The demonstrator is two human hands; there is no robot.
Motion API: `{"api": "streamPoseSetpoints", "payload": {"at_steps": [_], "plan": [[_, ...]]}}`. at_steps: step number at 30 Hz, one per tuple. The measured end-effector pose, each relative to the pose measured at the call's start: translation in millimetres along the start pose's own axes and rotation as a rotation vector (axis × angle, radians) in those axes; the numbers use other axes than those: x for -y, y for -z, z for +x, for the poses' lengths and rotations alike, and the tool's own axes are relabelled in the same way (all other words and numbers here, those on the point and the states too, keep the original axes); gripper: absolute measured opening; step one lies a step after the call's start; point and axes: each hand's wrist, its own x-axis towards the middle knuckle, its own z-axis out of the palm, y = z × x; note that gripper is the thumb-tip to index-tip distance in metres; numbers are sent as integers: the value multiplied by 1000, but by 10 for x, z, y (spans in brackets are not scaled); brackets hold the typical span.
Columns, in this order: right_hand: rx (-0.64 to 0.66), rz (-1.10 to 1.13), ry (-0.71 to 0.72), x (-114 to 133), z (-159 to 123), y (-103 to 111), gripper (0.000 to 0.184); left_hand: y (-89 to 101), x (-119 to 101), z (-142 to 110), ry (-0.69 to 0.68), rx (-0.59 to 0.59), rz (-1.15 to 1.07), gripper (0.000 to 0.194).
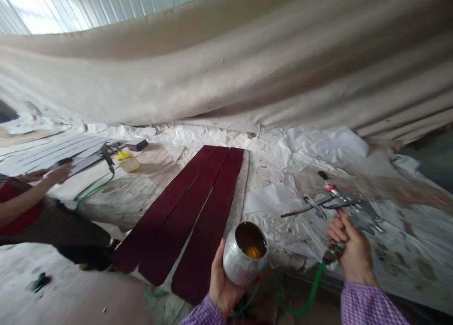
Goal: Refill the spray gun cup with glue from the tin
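My left hand point(221, 285) is wrapped round a silver metal cup point(244, 254), open at the top, with a little amber liquid in the bottom. My right hand point(350, 252) is closed on the grip of a metal spray gun point(339, 204), whose body points up and left; a green hose point(307, 292) runs down from its base. Three dark red boards point(187, 216) lie side by side on the work surface just left of the cup.
Crumpled white plastic sheeting point(290, 174) covers the surface; a beige cloth point(226, 70) hangs behind. At left a person's arm point(31, 192) reaches over pale slats point(53, 152). Another spray gun point(108, 157) and a yellow-topped tub point(129, 163) lie nearby.
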Motion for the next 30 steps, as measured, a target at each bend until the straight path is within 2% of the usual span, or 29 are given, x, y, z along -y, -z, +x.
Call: {"api": "streamPoseSetpoints", "payload": {"at_steps": [3,6,10,13,17,21,30], "plan": [[-6,117,35,241,-401,-468,15,-32,-240,-59,22,-10,65,52],[22,130,113,462,-737,-859,17,-52,-414,-129,53,10,82,57],[107,21,146,621,-1073,-1241,27,-74,-543,-229,89,36,110,59],[191,-121,169,597,-1263,-1439,29,-116,-583,-301,123,93,115,63],[327,-306,148,465,-1445,-1572,21,-245,-595,-398,188,144,114,68],[445,-435,115,380,-1547,-1639,42,-399,-582,-473,220,183,92,70],[418,-372,181,375,-1630,-1671,37,-597,-483,-532,236,268,50,68]]}}
